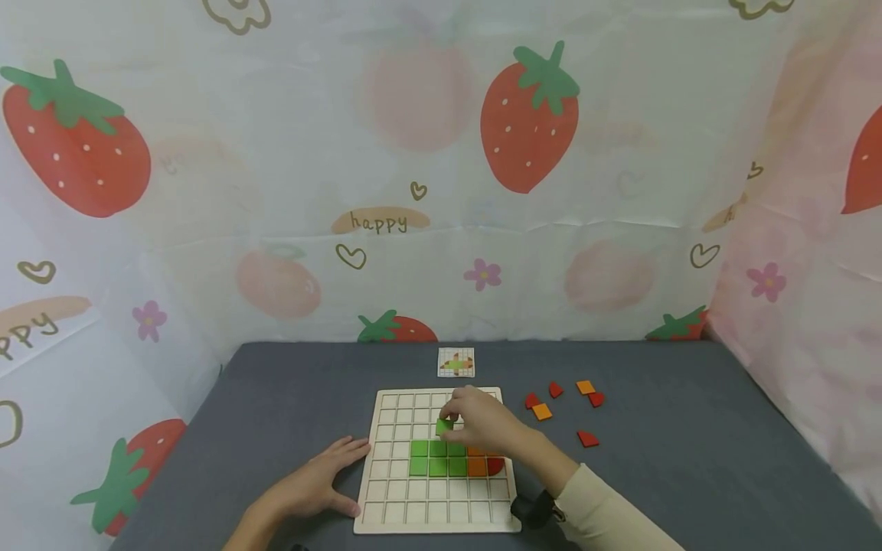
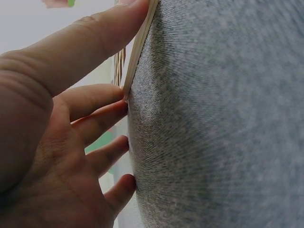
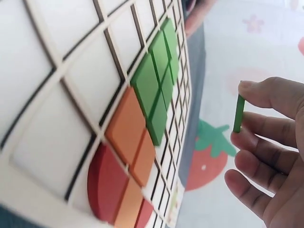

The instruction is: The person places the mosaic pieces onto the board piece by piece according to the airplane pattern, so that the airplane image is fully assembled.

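Observation:
A pale wooden grid board [image 1: 427, 511] lies on the table. My left hand [image 1: 313, 482] rests at its left side, fingers spread, with the thumb and forefinger touching the board's edge [image 2: 137, 50]. Between thumb and fingertips, my right hand [image 1: 485, 422] pinches a green square tile [image 1: 443, 428] over the upper middle of the grid. In the right wrist view this tile [image 3: 239, 113] is seen edge-on, apart from the board. Several green tiles [image 3: 146, 78] fill two rows of cells, followed by orange tiles [image 3: 126, 126] and a red rounded piece [image 3: 107, 180] toward the right.
Behind the board lies a small pattern card [image 1: 456, 363]. Loose pieces are scattered right of the board, among them an orange tile [image 1: 542, 412], another orange tile [image 1: 585, 387] and a red rounded piece [image 1: 588, 438]. A strawberry-printed curtain [image 1: 413, 291] hangs behind the grey table [image 1: 661, 428].

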The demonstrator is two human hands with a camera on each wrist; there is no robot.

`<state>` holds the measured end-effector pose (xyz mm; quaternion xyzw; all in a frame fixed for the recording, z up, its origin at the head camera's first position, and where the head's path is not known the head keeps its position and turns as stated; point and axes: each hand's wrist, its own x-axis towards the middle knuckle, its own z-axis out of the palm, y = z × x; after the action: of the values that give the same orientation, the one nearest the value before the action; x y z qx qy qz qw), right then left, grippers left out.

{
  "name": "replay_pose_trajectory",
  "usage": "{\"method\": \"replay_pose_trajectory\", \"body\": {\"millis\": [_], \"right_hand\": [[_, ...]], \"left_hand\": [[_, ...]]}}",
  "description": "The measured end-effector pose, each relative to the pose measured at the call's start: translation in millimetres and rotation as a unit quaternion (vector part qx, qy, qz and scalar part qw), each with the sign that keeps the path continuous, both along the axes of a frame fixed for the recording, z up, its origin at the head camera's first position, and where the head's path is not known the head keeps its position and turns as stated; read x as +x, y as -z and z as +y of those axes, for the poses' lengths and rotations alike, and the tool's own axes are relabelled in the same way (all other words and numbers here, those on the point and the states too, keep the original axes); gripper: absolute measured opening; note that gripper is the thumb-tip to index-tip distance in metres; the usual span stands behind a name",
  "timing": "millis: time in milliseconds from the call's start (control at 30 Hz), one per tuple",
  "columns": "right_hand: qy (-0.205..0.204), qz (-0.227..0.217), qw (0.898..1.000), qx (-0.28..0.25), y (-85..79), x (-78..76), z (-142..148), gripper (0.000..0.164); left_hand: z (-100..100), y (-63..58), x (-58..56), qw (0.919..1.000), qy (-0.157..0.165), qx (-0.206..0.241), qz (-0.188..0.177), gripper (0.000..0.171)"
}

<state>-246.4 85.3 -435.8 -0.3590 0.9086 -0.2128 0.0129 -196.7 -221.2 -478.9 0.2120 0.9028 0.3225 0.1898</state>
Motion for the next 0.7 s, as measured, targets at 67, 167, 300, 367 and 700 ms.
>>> {"method": "replay_pose_trajectory", "body": {"millis": [67, 167, 300, 367, 700], "right_hand": [[-0.008, 0.006, 1.0, 0.005, 1.4, 0.5, -5.5, 0.018], [-0.022, 0.016, 1.0, 0.012, 3.4, 1.3, -14.0, 0.019], [-0.039, 0.023, 0.999, 0.027, 4.7, 2.9, -25.9, 0.02], [-0.04, 0.024, 0.998, 0.038, 5.4, 3.9, -31.7, 0.02], [-0.045, 0.029, 0.997, 0.064, 15.2, 6.3, -52.6, 0.019]], "left_hand": [[-0.1, 0.2, -0.1, 1.0, 0.0, 0.001, -0.001, 0.098], [-0.3, 0.7, -0.1, 1.0, -0.002, 0.0, -0.003, 0.098], [-0.1, 1.0, 0.2, 1.0, -0.005, 0.0, -0.002, 0.098], [0.1, 0.6, 0.6, 1.0, -0.005, 0.001, -0.002, 0.097], [-0.1, -1.2, 1.0, 1.0, 0.0, 0.005, -0.005, 0.097]]}}
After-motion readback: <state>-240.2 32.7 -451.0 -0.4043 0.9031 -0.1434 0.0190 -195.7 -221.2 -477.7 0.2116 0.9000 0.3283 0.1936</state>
